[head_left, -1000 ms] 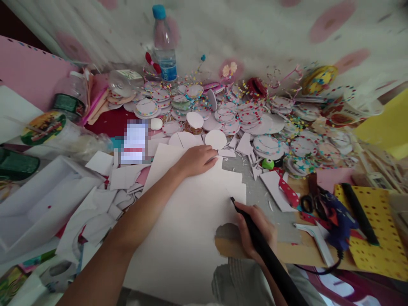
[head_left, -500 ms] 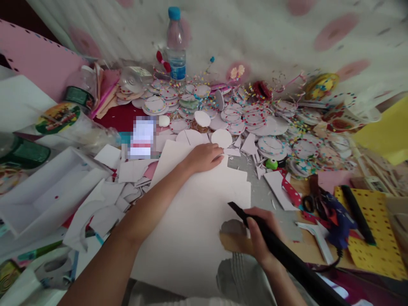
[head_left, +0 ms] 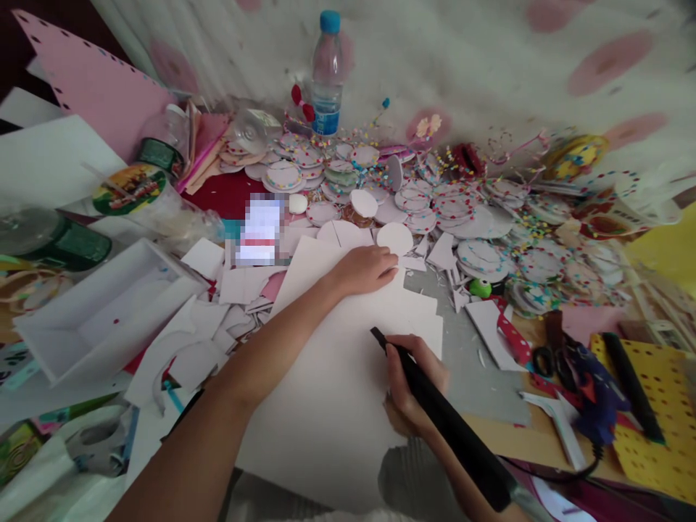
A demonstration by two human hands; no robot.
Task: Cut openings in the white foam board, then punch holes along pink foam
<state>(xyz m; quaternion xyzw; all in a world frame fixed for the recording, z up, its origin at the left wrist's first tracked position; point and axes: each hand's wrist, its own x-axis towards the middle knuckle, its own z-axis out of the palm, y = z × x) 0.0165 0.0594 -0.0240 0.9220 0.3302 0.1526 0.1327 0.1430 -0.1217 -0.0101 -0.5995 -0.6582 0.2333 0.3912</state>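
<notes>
A large white sheet (head_left: pixel 320 377), apparently stiff board or foam, lies in front of me, its right edge stepped where pieces have been cut out. My left hand (head_left: pixel 365 270) rests on its far end, palm down with fingers slightly bent, pressing on it. My right hand (head_left: pixel 416 370) is closed round a long black utility knife (head_left: pixel 446 420). Its slanted dark tip points up and left, over the middle of the sheet; whether it touches the surface I cannot tell. Just past my left fingers are a white disc (head_left: pixel 394 238) and slivers of offcut (head_left: pixel 421 246).
Stacked decorated discs (head_left: pixel 418 203) fill the back, with a water bottle (head_left: pixel 328 80) behind them. A white open box (head_left: pixel 114 312) and curved scraps (head_left: pixel 157 355) lie left. Scissors (head_left: pixel 549 362), a blue corded tool (head_left: pixel 598 406) and a spotted yellow sheet (head_left: pixel 657 413) lie right.
My right hand with the utility knife has moved left and slightly up, further over the white sheet. My left hand stays on the sheet's far end. The whole view has shifted a little.
</notes>
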